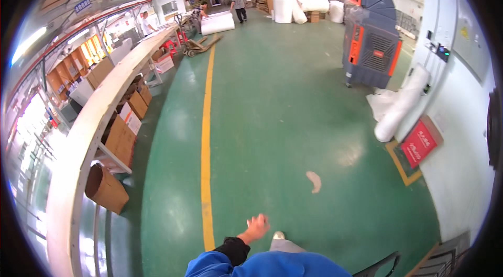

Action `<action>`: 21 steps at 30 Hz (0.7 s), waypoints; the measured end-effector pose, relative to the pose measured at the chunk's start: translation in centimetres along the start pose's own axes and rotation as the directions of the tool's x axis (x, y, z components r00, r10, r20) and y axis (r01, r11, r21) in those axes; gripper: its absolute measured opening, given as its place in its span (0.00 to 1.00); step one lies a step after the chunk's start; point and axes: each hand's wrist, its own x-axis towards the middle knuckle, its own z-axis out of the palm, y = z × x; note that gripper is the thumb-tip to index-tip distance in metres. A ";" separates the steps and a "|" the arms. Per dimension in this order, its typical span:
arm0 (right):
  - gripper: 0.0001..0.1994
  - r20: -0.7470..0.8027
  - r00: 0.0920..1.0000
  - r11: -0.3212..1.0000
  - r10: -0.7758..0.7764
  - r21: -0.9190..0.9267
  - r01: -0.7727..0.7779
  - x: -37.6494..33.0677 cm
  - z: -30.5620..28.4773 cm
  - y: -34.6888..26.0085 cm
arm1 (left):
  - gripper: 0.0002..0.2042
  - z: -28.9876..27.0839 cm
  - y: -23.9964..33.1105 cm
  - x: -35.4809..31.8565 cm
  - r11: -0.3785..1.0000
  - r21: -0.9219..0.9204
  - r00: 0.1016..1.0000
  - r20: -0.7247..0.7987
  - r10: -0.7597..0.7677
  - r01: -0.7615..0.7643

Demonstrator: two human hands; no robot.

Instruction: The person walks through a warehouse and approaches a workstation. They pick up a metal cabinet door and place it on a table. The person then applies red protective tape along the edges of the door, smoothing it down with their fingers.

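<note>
My left hand [255, 228] reaches out in front of my body over the green floor [251, 120]. It comes from a black cuff and a blue sleeve [209, 265]. Its fingers are somewhat blurred and loosely bent, apart from one another, with nothing seen in them. The hand touches nothing. Below it to the right, the tip of a light shoe [279, 235] shows under a pale trouser leg. My right hand is out of the picture. A black curved bar [378, 266] shows at the lower edge, right of my body.
A long bench [97, 135] runs along the left, with cardboard boxes [121, 138] beneath. A yellow line [206, 146] marks the floor. At right stand a large grey-orange air cooler [373, 49] and white rolled material [401, 107]. A pallet jack [199, 46] and people [239, 4] are farther off.
</note>
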 end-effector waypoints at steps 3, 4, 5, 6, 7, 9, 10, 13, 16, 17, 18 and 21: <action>0.17 0.108 0.994 1.000 -0.014 0.001 0.014 0.0 11.0 -10.4 | 0.16 -1.5 -6.9 0.2 0.980 0.200 0.953 0.294 -0.072 0.013; 0.17 0.157 0.987 1.000 -0.023 0.003 0.023 -0.4 14.9 -13.3 | 0.16 -2.0 -10.7 0.0 0.954 0.299 0.958 0.264 -0.113 0.030; 0.17 0.185 0.982 0.999 -0.048 0.021 0.045 -0.3 18.6 -16.3 | 0.16 -3.4 -12.8 0.8 0.953 0.242 0.957 0.180 -0.228 0.182; 0.17 0.230 0.971 0.998 -0.062 0.041 0.054 -0.8 22.7 -19.1 | 0.17 -4.4 -16.1 1.1 0.913 0.193 0.925 0.061 -0.376 0.358; 0.17 0.253 0.964 0.996 -0.085 0.060 0.072 -0.7 26.4 -22.0 | 0.18 -6.1 -16.0 3.2 0.815 0.168 0.832 -0.123 -0.541 0.554; 0.18 0.323 0.942 0.995 -0.090 0.078 0.069 -1.5 34.5 -26.0 | 0.22 -9.5 -18.5 7.6 0.559 -0.032 0.549 -0.145 -0.823 0.829; 0.18 0.341 0.936 0.995 -0.087 0.075 0.065 -1.9 37.8 -27.6 | 0.23 -10.6 -20.1 9.6 0.458 -0.100 0.441 -0.155 -0.884 0.883; 0.18 0.392 0.917 0.996 -0.079 0.070 0.056 -2.4 49.1 -32.9 | 0.22 -13.2 -24.1 19.3 0.415 0.094 0.424 -0.117 -0.898 0.905; 0.18 0.426 0.904 0.998 -0.044 0.055 0.022 -4.8 57.6 -34.9 | 0.20 -13.1 -30.3 32.4 0.531 0.270 0.588 -0.505 -0.632 0.803; 0.19 0.393 0.918 0.998 -0.054 0.060 0.033 -4.6 59.3 -35.9 | 0.18 -13.4 -30.2 38.5 0.642 0.187 0.651 -0.419 -0.633 0.744; 0.19 0.338 0.939 0.996 -0.071 0.066 0.052 -3.6 60.7 -38.1 | 0.16 -15.9 -27.6 47.3 0.749 0.082 0.729 -0.320 -0.605 0.658; 0.19 0.250 0.967 0.998 -0.052 0.047 0.041 -2.7 65.9 -42.6 | 0.15 -23.3 -19.3 65.3 0.872 -0.100 0.837 -0.244 -0.489 0.480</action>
